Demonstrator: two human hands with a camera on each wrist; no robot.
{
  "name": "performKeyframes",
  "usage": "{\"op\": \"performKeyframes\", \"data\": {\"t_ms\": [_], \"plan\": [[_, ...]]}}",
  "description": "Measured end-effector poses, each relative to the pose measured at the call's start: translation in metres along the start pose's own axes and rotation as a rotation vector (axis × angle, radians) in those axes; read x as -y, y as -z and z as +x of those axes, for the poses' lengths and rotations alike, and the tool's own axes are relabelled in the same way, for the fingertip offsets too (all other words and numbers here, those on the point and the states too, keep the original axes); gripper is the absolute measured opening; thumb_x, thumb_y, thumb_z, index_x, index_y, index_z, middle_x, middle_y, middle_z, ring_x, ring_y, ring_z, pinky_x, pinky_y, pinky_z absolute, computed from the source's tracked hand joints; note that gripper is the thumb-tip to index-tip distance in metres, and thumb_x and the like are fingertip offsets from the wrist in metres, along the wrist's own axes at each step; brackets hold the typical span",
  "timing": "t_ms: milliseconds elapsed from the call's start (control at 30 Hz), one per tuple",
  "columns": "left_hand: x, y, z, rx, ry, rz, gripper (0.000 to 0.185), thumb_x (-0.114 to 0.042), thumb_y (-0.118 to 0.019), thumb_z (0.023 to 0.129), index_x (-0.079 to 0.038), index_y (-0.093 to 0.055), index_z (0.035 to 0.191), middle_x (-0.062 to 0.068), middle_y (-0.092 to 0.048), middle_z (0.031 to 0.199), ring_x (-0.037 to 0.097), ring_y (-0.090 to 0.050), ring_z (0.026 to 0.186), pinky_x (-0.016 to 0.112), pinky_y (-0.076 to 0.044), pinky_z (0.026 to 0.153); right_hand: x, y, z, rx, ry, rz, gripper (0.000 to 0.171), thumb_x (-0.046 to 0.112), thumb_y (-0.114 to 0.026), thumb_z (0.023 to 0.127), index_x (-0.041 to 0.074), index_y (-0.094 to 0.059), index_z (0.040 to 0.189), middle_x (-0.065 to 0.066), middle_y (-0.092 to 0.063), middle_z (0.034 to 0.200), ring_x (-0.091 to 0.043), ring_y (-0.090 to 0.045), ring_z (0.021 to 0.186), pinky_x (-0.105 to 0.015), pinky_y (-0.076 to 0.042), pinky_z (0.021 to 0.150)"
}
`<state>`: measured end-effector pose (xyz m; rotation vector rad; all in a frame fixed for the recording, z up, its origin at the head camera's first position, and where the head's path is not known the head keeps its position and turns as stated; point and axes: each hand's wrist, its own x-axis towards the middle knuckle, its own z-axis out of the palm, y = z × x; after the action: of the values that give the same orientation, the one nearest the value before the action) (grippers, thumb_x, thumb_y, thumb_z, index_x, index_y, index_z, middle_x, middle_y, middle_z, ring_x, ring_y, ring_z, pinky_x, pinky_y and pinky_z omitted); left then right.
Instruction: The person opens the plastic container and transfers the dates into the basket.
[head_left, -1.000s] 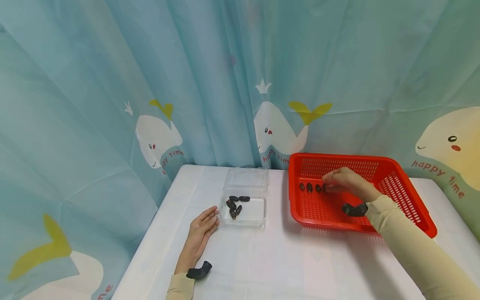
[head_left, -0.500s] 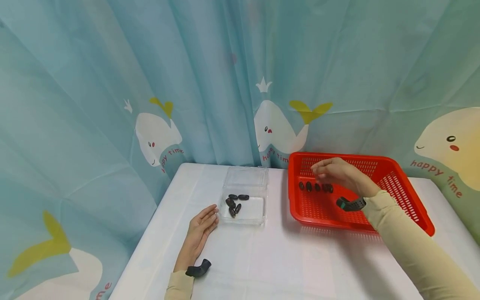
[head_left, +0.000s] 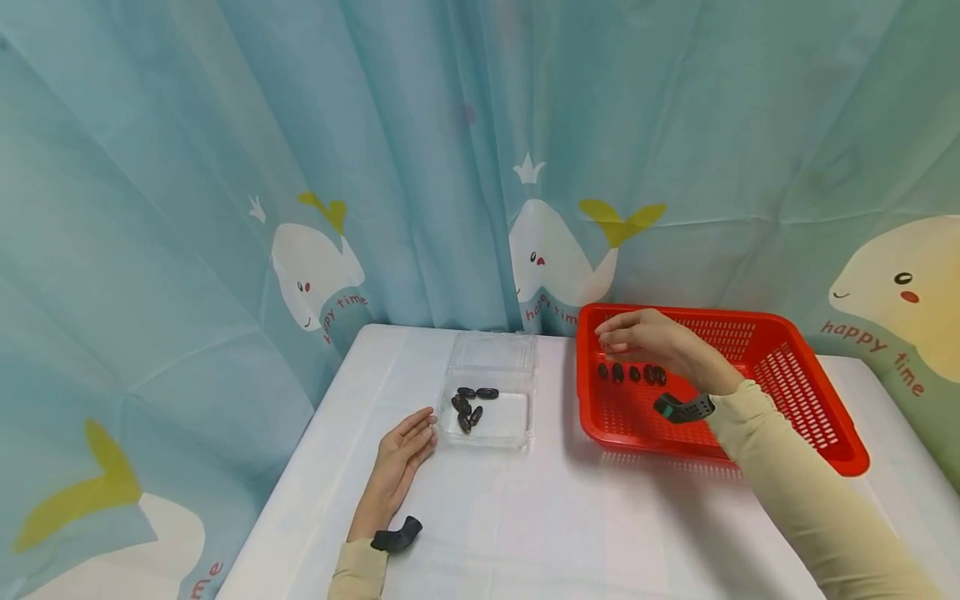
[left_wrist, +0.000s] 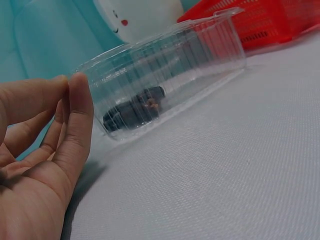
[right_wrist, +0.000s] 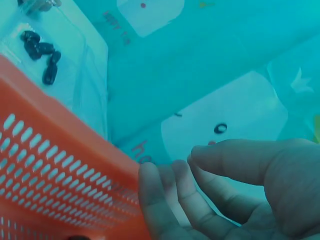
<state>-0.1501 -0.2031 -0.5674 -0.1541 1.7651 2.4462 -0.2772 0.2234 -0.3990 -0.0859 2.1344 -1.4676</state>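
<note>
A red slotted basket (head_left: 780,383) stands at the right of the white table. A row of several dark oval pieces (head_left: 632,373) lies on its floor near the left wall. My right hand (head_left: 609,337) hovers above that row near the basket's left rim, fingers loosely curved and holding nothing; the right wrist view shows the same empty hand (right_wrist: 200,175) over the basket wall (right_wrist: 60,170). A clear plastic container (head_left: 491,392) holds several more dark pieces (head_left: 468,406). My left hand (head_left: 420,433) rests flat on the table beside its left side, fingers straight (left_wrist: 75,125), close to the container (left_wrist: 165,80).
A teal curtain with whale prints hangs right behind the table. The table's left edge runs close to my left forearm. White tabletop (head_left: 540,525) stretches between the container and the near edge. The basket (left_wrist: 260,22) shows behind the container in the left wrist view.
My right hand has lifted off the row of dark pieces and drifted up and left over the basket's left rim. The left hand has not moved.
</note>
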Motion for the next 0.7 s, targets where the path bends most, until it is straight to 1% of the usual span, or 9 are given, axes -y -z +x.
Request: {"op": "performKeyframes", "data": {"t_ms": [100, 167, 233, 367, 533, 600, 700], "plan": [[0.0, -0.001, 0.0, -0.007, 0.013, -0.015, 0.057, -0.001, -0.061, 0.103, 0.006, -0.039, 0.155, 0.003, -0.059, 0.134, 0.008, -0.063, 0.119, 0.021, -0.057, 0.101, 0.004, -0.007, 0.002, 0.021, 0.005, 0.01, 0.047, 0.021, -0.063, 0.105, -0.007, -0.053, 0.142, -0.009, -0.068, 0.122, -0.021, -0.071, 0.106, -0.032, -0.062, 0.096], [0.001, -0.001, 0.0, -0.017, 0.025, -0.022, 0.056, 0.0, -0.061, 0.102, 0.005, -0.04, 0.154, 0.004, -0.06, 0.133, 0.008, -0.063, 0.119, 0.021, -0.057, 0.101, 0.007, -0.012, 0.004, 0.043, 0.017, 0.018, 0.044, 0.018, -0.062, 0.105, -0.007, -0.054, 0.14, -0.012, -0.067, 0.124, -0.023, -0.071, 0.107, -0.035, -0.062, 0.097], [0.001, -0.001, 0.0, -0.027, 0.034, -0.028, 0.056, 0.0, -0.061, 0.102, 0.004, -0.041, 0.154, 0.004, -0.06, 0.133, 0.009, -0.064, 0.117, 0.021, -0.057, 0.1, 0.009, -0.018, 0.007, 0.067, 0.027, 0.021, 0.043, 0.017, -0.063, 0.104, -0.007, -0.056, 0.139, -0.015, -0.066, 0.126, -0.022, -0.071, 0.107, -0.039, -0.061, 0.1], [0.0, -0.001, 0.001, -0.024, 0.027, -0.014, 0.055, -0.001, -0.06, 0.103, 0.005, -0.041, 0.154, 0.005, -0.06, 0.133, 0.009, -0.064, 0.117, 0.021, -0.057, 0.1, 0.016, -0.032, 0.013, 0.105, 0.031, 0.013, 0.041, 0.015, -0.064, 0.104, -0.006, -0.057, 0.138, -0.019, -0.063, 0.133, -0.021, -0.071, 0.108, -0.045, -0.058, 0.104], [0.0, 0.0, 0.002, -0.025, 0.029, -0.02, 0.055, 0.001, -0.06, 0.102, 0.005, -0.041, 0.154, 0.004, -0.06, 0.132, 0.01, -0.064, 0.117, 0.021, -0.057, 0.1, 0.024, -0.05, 0.022, 0.137, 0.024, 0.008, 0.039, 0.009, -0.056, 0.105, -0.007, -0.056, 0.141, -0.024, -0.059, 0.143, -0.024, -0.073, 0.112, -0.041, -0.06, 0.101], [0.0, -0.001, 0.002, -0.03, 0.037, -0.021, 0.055, 0.001, -0.061, 0.102, 0.005, -0.041, 0.154, 0.004, -0.061, 0.132, 0.009, -0.064, 0.116, 0.021, -0.057, 0.1, 0.027, -0.056, 0.025, 0.144, 0.013, 0.019, 0.039, 0.008, -0.056, 0.104, -0.008, -0.056, 0.14, -0.024, -0.06, 0.141, -0.024, -0.074, 0.11, -0.04, -0.061, 0.1], [-0.001, -0.002, 0.001, -0.038, 0.041, -0.023, 0.056, 0.001, -0.061, 0.102, 0.005, -0.041, 0.154, 0.003, -0.061, 0.131, 0.009, -0.064, 0.115, 0.02, -0.057, 0.099, 0.03, -0.066, 0.031, 0.149, -0.005, 0.046, 0.04, 0.01, -0.061, 0.103, -0.009, -0.058, 0.137, -0.02, -0.067, 0.129, -0.022, -0.076, 0.101, -0.041, -0.061, 0.1]]}}
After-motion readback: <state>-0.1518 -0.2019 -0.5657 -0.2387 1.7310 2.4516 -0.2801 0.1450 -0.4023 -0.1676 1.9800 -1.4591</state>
